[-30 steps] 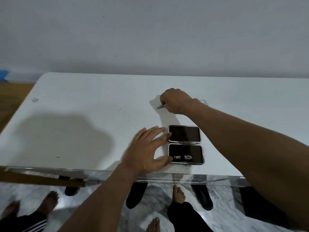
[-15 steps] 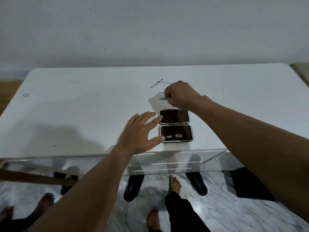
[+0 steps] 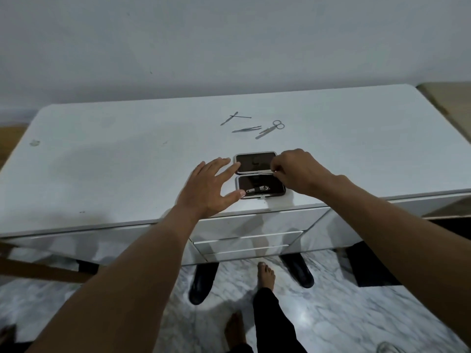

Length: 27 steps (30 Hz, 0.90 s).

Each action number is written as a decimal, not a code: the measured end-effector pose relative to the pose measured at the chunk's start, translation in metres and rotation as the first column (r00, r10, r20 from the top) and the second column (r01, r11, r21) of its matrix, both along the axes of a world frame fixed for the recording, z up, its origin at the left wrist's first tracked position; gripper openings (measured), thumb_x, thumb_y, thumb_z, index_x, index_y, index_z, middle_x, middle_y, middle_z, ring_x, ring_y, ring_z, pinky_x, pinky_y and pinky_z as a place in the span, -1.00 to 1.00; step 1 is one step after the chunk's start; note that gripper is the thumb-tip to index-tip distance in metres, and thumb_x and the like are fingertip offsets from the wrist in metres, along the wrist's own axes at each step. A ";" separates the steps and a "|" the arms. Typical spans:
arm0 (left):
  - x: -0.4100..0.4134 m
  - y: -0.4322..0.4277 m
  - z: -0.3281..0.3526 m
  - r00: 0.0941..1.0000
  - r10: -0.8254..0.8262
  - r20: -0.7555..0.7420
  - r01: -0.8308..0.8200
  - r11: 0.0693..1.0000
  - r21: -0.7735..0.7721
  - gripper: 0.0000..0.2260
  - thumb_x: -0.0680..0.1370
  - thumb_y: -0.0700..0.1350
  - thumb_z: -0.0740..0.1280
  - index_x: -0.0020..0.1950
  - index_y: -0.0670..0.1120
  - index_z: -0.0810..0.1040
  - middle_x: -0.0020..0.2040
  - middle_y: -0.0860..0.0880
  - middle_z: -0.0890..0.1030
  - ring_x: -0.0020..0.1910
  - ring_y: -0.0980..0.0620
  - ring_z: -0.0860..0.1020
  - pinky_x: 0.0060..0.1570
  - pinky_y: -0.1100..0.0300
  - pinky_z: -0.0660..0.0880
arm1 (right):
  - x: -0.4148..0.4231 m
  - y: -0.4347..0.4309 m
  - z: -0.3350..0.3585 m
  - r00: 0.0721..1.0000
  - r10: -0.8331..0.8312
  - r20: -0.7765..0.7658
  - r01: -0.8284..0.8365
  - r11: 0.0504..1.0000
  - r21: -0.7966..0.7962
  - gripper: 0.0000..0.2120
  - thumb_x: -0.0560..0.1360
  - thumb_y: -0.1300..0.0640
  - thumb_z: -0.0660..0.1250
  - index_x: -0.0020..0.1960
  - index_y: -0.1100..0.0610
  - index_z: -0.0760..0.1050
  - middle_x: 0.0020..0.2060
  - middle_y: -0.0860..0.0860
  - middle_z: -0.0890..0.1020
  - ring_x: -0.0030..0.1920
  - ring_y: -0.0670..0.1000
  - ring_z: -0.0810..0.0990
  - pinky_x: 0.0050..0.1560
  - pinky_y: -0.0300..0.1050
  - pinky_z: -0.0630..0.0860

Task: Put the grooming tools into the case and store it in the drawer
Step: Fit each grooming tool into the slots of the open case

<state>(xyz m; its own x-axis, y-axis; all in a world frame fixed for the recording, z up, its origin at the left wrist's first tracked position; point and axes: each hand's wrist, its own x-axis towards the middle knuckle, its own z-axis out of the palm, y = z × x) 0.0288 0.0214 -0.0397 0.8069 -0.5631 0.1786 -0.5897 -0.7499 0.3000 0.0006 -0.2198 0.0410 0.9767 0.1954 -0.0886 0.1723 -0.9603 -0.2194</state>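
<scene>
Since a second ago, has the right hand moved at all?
Yes. The right hand has come back toward the person, from beyond the open case to its hinge line, pinching a thin tool there.

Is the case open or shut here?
Open. The case lies flat, both dark halves facing up, a nail clipper in the near half.

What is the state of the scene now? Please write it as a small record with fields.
case: open dark rectangular case with silver rim, flat near front edge of white table
inside case: silver nail clipper in near half
left hand: spread flat, fingertips touching case's left side
right hand: pinching thin metal tool over the hinge
loose tools: small silver scissors, silver tweezers, two thin crossed metal tools, behind case
</scene>
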 end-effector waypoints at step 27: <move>0.003 0.001 -0.003 1.000 0.008 0.012 -0.008 1.000 -0.029 -0.38 0.49 0.38 0.13 0.50 0.15 0.26 0.48 0.02 0.33 0.48 0.01 0.23 0.46 -0.05 0.10 | 0.001 0.020 -0.005 0.999 0.039 0.013 -0.039 0.998 0.040 -0.85 0.50 0.18 0.33 0.01 0.17 0.64 0.01 0.13 0.65 0.03 0.19 0.58 -0.03 -0.07 0.44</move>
<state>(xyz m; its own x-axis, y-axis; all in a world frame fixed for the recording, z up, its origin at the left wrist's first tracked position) 0.0315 0.0220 -0.0425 0.8090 -0.5513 0.2039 -0.5874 -0.7457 0.3145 0.0013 -0.1994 0.0362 0.9692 0.2367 -0.0683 0.2124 -0.9433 -0.2553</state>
